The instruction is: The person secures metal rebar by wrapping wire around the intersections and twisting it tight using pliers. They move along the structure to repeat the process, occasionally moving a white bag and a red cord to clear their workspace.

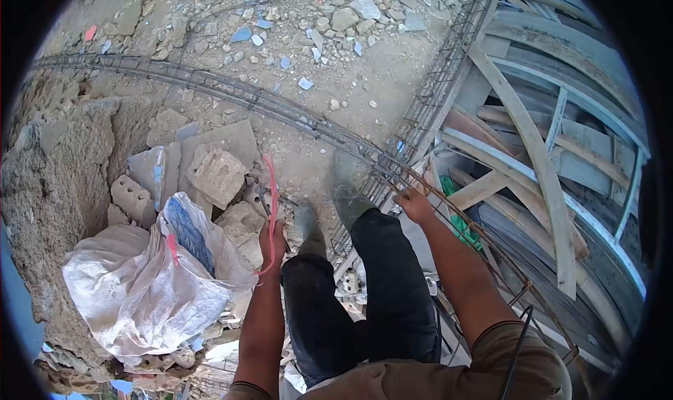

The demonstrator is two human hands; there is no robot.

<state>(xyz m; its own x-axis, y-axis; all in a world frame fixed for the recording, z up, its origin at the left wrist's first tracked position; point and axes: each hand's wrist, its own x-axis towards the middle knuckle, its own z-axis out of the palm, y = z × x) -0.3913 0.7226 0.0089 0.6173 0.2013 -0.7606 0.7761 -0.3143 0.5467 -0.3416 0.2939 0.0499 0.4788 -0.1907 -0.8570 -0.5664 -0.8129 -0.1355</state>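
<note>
Left hand point(272, 240) closed on pink strap point(270, 190), beside white sack point(140, 288). Right hand point(413, 205) clamped on rebar cage point(378, 181). Step: bracing while holding strap; moving on calls for sure footing amid rubble point(217, 172).

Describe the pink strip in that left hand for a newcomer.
Find the big white sack on the rubble, lower left. Right of it, the left hand grips a thin pink strip running upward. It is the only long pink band amid that rubble.

left hand point(272, 242): grip hidden | rebar cage point(438, 91): far end cut off
</note>
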